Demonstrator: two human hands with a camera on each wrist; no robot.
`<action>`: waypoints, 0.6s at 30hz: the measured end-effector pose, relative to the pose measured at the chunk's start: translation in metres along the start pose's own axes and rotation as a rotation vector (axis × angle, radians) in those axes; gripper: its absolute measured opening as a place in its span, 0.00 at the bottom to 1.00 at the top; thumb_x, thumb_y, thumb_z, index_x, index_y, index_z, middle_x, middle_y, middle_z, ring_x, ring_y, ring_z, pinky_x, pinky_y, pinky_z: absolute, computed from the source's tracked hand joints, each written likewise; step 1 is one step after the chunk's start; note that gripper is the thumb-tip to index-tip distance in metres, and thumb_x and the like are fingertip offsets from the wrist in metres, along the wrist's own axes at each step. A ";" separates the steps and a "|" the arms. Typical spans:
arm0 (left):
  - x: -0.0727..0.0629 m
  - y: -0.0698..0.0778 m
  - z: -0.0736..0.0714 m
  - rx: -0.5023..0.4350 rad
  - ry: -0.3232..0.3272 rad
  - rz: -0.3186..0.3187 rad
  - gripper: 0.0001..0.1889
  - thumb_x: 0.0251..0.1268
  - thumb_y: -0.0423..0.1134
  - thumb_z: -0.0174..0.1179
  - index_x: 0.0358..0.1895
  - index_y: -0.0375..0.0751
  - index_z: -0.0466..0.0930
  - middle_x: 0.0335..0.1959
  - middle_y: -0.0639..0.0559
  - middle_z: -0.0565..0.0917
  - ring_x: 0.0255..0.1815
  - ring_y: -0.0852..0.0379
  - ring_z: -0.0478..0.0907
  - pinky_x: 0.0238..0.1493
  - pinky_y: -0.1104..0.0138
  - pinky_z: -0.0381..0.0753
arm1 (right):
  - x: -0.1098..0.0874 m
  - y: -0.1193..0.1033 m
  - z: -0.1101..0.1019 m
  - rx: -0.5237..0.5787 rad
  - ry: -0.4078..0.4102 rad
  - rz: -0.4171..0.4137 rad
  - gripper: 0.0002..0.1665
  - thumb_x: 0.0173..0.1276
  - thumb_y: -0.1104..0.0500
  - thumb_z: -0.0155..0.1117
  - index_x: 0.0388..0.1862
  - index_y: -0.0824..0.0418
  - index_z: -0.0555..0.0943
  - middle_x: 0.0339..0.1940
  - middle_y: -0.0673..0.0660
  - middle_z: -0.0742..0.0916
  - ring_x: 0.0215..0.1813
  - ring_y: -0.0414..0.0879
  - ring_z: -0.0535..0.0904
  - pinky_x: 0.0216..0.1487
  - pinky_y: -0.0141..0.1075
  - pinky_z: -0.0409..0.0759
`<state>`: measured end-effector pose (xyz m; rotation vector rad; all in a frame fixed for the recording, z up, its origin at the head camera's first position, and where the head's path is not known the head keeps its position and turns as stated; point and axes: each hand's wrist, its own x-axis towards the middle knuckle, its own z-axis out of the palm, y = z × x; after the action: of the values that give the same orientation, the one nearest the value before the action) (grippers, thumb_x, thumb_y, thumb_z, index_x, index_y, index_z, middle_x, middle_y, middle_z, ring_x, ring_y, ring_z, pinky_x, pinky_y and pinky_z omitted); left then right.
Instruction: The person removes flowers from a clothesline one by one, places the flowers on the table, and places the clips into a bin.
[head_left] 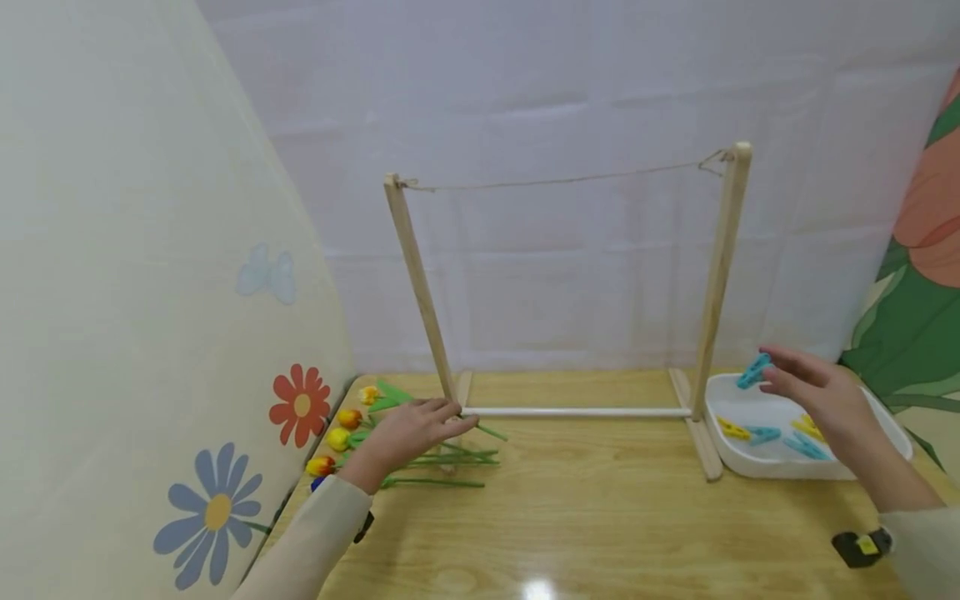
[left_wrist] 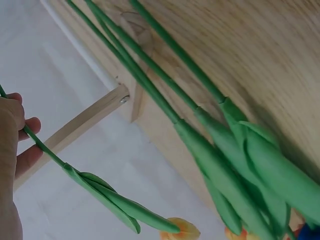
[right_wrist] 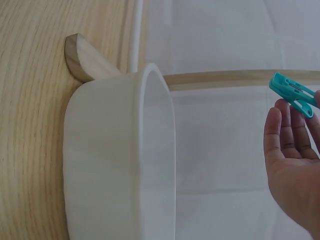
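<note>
My left hand (head_left: 412, 433) grips the green stem of an artificial tulip (left_wrist: 117, 200) near the frame's left foot. In the left wrist view its yellow-orange bloom points away from the fingers. Several more tulips (head_left: 450, 458) lie on the table below that hand, blooms to the left. Over the white tub (head_left: 708, 392), my right hand (head_left: 821, 396) pinches a teal clothespin (head_left: 753, 371) between thumb and fingers; the right wrist view shows the clothespin (right_wrist: 292, 92) above the fingertips.
A wooden frame (head_left: 420, 275) stands at the back of the table, with a thin string (head_left: 555, 181) tied between its posts and a white rod (head_left: 577, 412) low down. Several yellow and blue clothespins (head_left: 806, 446) lie in the tub. A printed cloth wall (head_left: 150, 250) borders the left.
</note>
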<state>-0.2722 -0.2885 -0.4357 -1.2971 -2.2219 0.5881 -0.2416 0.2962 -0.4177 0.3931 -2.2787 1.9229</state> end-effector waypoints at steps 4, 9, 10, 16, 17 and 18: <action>-0.003 0.001 0.008 0.017 0.008 0.007 0.38 0.55 0.29 0.75 0.68 0.58 0.70 0.51 0.52 0.81 0.49 0.55 0.82 0.41 0.64 0.87 | -0.003 0.004 -0.008 -0.008 0.015 0.021 0.22 0.79 0.62 0.55 0.67 0.44 0.78 0.53 0.31 0.82 0.45 0.31 0.85 0.47 0.18 0.78; -0.012 0.001 0.017 0.000 0.000 0.013 0.38 0.54 0.27 0.74 0.67 0.57 0.71 0.52 0.53 0.81 0.49 0.54 0.83 0.41 0.62 0.87 | -0.005 0.010 -0.013 0.146 -0.006 0.004 0.22 0.79 0.65 0.54 0.63 0.44 0.81 0.53 0.35 0.85 0.46 0.33 0.85 0.47 0.20 0.80; -0.014 0.001 0.019 -0.005 -0.004 0.017 0.38 0.54 0.27 0.74 0.67 0.56 0.71 0.53 0.53 0.82 0.49 0.54 0.83 0.41 0.62 0.87 | -0.006 0.011 -0.014 0.165 -0.006 0.006 0.22 0.79 0.66 0.54 0.62 0.44 0.82 0.53 0.36 0.85 0.46 0.33 0.85 0.47 0.21 0.80; -0.023 0.003 0.030 -0.030 0.023 0.024 0.37 0.52 0.27 0.75 0.66 0.55 0.74 0.54 0.51 0.83 0.50 0.53 0.84 0.41 0.61 0.87 | -0.011 0.020 -0.018 -0.009 0.094 0.066 0.21 0.78 0.59 0.58 0.65 0.42 0.79 0.51 0.31 0.82 0.45 0.27 0.83 0.45 0.19 0.79; -0.024 0.003 0.032 -0.029 0.029 0.022 0.36 0.52 0.27 0.75 0.66 0.55 0.75 0.53 0.51 0.84 0.49 0.53 0.84 0.41 0.61 0.87 | -0.012 0.022 -0.019 -0.041 0.110 0.075 0.21 0.78 0.58 0.58 0.66 0.43 0.78 0.51 0.30 0.81 0.45 0.26 0.82 0.45 0.18 0.79; -0.025 0.004 0.033 -0.029 0.033 0.021 0.36 0.53 0.28 0.74 0.66 0.55 0.75 0.53 0.51 0.83 0.50 0.53 0.84 0.40 0.61 0.87 | -0.012 0.023 -0.019 -0.065 0.123 0.079 0.22 0.78 0.57 0.59 0.67 0.43 0.77 0.51 0.30 0.80 0.45 0.25 0.81 0.45 0.18 0.79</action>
<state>-0.2794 -0.3130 -0.4690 -1.3370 -2.1999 0.5403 -0.2380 0.3200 -0.4393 0.1747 -2.3026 1.8464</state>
